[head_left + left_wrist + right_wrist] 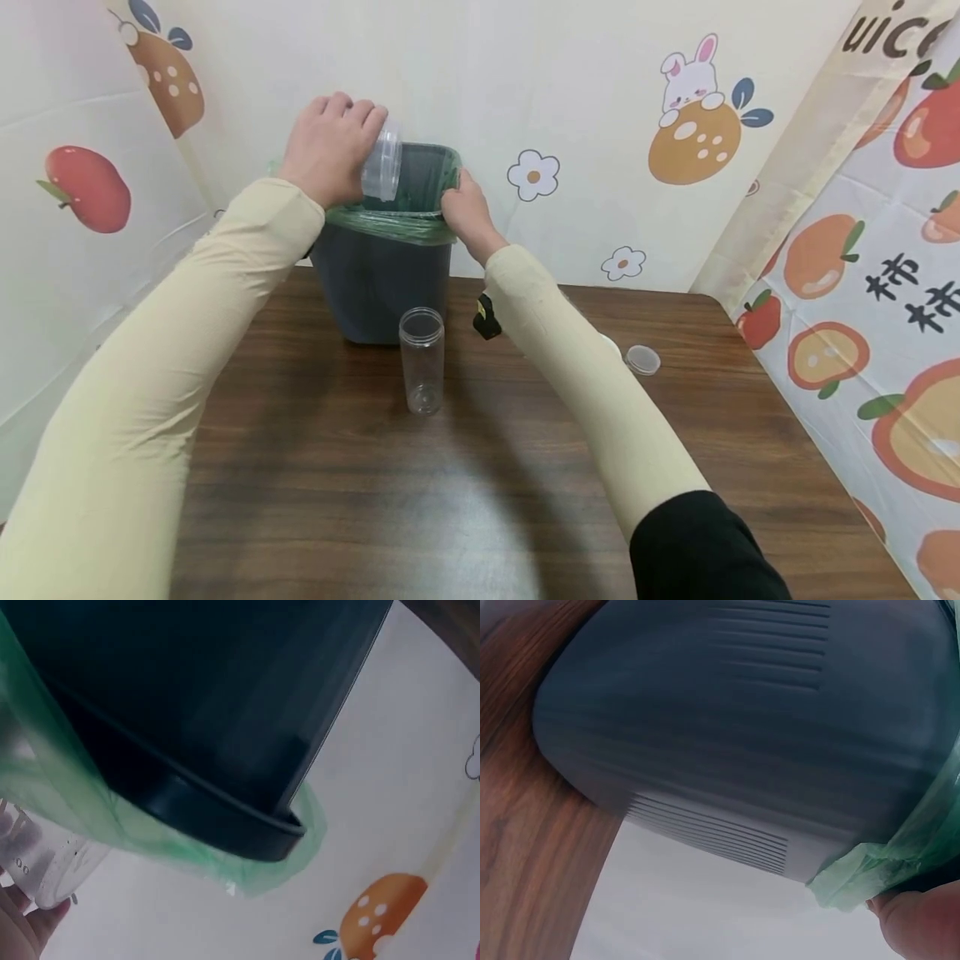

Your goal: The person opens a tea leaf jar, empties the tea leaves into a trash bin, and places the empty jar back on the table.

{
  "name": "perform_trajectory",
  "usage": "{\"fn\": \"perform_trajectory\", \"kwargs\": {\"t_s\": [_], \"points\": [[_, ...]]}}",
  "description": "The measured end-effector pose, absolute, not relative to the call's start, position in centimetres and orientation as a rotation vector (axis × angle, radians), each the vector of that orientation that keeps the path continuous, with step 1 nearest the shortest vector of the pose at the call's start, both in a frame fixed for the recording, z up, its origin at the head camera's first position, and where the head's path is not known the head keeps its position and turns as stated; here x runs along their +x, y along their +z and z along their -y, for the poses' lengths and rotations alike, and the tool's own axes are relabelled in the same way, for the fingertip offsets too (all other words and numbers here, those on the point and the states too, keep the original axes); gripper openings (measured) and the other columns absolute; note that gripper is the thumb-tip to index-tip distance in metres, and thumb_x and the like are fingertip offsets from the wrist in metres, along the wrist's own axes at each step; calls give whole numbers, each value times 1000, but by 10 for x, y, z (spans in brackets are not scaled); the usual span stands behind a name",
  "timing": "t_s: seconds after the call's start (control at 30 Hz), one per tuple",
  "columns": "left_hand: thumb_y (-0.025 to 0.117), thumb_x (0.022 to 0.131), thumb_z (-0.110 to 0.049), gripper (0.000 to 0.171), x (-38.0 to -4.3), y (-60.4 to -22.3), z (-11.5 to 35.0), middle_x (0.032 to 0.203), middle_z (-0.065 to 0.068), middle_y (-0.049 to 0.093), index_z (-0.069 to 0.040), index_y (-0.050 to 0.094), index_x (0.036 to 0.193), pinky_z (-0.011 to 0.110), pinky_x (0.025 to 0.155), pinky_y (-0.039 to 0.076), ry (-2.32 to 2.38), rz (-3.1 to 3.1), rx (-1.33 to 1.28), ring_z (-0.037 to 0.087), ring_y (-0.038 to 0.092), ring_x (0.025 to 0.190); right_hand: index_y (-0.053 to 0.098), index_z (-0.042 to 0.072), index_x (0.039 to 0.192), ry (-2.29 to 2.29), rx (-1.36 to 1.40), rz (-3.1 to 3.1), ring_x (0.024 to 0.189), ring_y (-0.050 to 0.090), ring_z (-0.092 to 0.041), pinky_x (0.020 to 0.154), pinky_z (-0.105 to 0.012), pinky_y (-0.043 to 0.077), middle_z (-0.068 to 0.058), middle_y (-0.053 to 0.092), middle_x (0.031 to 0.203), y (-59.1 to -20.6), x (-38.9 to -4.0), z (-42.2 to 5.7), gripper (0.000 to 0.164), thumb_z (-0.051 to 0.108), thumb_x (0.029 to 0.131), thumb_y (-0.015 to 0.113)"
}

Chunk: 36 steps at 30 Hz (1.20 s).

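Note:
A dark grey trash bin [381,292] stands at the back of the table, its rim lined with a green plastic bag [397,225]. Above its left side, my left hand [333,146] grips a clear plastic jar [384,162], tipped so its end points into the bin's mouth. That jar also shows at the lower left of the left wrist view, with fingertips around it. My right hand [471,212] pinches the bin's right rim and the bag over it. In front of the bin, a second clear jar [422,358] stands upright without a lid.
A small translucent lid [642,360] lies on the brown wooden table [360,517] to the right. Beside it, a white round edge [611,343] peeks out from behind my right forearm. Fruit-printed cloth [585,100] hangs behind and along both sides.

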<state>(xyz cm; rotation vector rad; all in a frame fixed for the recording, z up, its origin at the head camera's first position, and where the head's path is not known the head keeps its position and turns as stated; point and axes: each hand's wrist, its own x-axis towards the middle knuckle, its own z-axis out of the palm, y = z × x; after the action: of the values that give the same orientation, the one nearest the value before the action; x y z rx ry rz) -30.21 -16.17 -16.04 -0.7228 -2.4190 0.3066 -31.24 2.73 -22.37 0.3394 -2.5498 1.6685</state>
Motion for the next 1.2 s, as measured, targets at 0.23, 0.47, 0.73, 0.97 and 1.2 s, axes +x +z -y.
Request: {"fn": "perform_trajectory", "kwargs": {"t_s": [0.23,0.47,0.73,0.97,1.2], "points": [[83,52,-33,103,-301,-161,163,120,26,42,4,25,128,54,89,36,86,2538,-594,44,39,104,27,14,137,1706,317,2538,119,36,-10,100,-31,31,-5,40,133,-224,-314,-27,44,12,92,26],[81,49,-55,120,-296,-153,166,127,22,41,0,19,136,55,87,39,-186,2666,-428,42,40,109,29,9,133,1561,388,2614,118,37,-11,98,-29,33,-8,40,129,-222,-316,-33,40,26,97,29],[76,47,-65,117,-286,-152,170,128,11,44,-9,24,136,50,92,37,-594,2654,-363,30,44,113,27,11,135,1590,547,2590,127,24,-10,103,-28,25,-4,25,141,-218,-315,-45,55,46,94,35],[81,55,-50,102,-277,-148,168,124,8,43,-12,27,132,42,92,38,-991,2604,-435,24,45,108,20,22,141,1777,818,2358,128,22,-2,105,-27,21,8,26,143,-208,-305,-48,64,40,88,51],[81,61,-37,95,-273,-153,154,134,5,35,-15,26,135,38,97,34,-1223,2524,-635,20,39,116,31,17,137,2166,1046,2082,118,39,-5,100,-26,30,3,43,132,-198,-302,-43,60,17,84,58]]}}
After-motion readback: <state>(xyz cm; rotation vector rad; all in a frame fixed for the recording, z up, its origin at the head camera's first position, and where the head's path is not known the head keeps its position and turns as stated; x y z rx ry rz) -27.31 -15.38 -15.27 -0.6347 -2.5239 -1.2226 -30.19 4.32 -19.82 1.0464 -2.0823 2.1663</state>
